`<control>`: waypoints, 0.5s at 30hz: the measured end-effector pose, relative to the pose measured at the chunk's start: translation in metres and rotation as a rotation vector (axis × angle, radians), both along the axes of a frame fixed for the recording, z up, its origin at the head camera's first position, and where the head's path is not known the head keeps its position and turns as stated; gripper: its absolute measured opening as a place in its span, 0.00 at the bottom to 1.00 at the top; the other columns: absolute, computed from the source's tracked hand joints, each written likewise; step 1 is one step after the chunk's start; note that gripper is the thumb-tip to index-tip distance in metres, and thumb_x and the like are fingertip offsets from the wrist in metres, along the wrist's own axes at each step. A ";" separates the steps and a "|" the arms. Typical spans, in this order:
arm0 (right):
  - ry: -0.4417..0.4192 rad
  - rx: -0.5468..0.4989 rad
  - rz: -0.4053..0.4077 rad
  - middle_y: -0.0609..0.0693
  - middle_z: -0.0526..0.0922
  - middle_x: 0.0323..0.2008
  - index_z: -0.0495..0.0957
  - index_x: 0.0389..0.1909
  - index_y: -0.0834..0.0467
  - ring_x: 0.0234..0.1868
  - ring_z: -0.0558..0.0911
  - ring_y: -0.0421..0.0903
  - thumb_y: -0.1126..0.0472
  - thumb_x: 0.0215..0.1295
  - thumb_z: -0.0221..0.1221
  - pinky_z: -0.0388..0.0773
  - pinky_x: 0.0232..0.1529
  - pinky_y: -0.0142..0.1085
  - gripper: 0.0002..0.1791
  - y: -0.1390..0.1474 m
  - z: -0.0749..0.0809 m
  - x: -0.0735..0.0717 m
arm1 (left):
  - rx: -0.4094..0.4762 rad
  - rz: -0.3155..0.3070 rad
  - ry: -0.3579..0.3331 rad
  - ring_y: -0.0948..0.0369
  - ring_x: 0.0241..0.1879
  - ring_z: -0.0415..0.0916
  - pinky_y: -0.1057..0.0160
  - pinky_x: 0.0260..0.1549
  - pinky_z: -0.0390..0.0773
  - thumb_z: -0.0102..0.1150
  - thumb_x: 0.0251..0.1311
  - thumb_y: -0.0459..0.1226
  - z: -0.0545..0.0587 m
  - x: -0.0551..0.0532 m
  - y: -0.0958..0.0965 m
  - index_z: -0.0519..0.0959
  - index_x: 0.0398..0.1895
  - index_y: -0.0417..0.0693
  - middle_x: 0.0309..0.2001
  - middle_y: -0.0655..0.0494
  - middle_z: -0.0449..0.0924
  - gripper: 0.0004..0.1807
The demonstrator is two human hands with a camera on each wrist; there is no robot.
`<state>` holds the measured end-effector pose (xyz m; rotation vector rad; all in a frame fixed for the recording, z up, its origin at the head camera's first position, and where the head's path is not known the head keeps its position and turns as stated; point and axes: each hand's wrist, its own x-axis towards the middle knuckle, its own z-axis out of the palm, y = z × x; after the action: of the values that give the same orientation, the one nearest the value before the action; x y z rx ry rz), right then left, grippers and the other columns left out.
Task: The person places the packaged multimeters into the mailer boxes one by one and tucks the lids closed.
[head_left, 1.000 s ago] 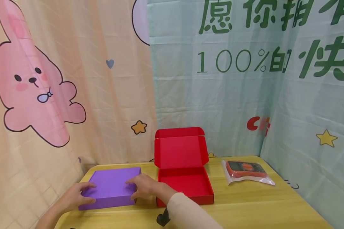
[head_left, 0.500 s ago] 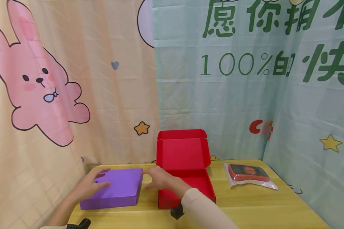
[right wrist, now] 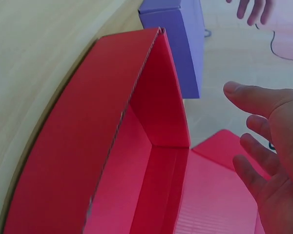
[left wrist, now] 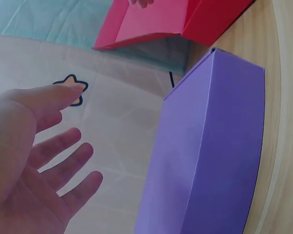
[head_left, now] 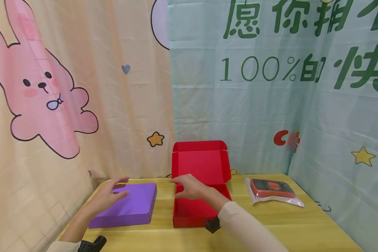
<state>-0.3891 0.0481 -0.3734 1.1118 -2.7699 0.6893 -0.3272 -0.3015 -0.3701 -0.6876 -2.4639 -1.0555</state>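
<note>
Red cardboard box (head_left: pixel 189 222), lid (head_left: pixel 201 164) up at back, sits on the worktop (head_left: pixel 302 224). R hand (head_left: pixel 189 187) hovers over red box's L side, grip wide, thumb apart, nothing held. Purple box (head_left: pixel 138 199), closed, lies just L of red box, w/ small gap btwn. L hand (head_left: pixel 109 194) is above purple box, i.e. L of red box; grip also wide, holding nothing. Orange meter (head_left: pixel 272 189) in clear bag (head_left: pixel 293 201) lies R of red box, well apart.
</note>
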 end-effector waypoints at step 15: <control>0.035 0.021 -0.025 0.47 0.79 0.64 0.76 0.70 0.53 0.64 0.76 0.50 0.58 0.58 0.77 0.82 0.53 0.38 0.37 0.055 0.007 0.001 | 0.066 0.006 -0.109 0.36 0.63 0.72 0.42 0.58 0.77 0.67 0.68 0.34 0.000 -0.001 0.044 0.69 0.71 0.35 0.64 0.36 0.74 0.31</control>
<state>-0.3876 0.1029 -0.3661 1.0802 -2.7633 0.6333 -0.3283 -0.2574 -0.3697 -0.6177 -2.5073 -1.1959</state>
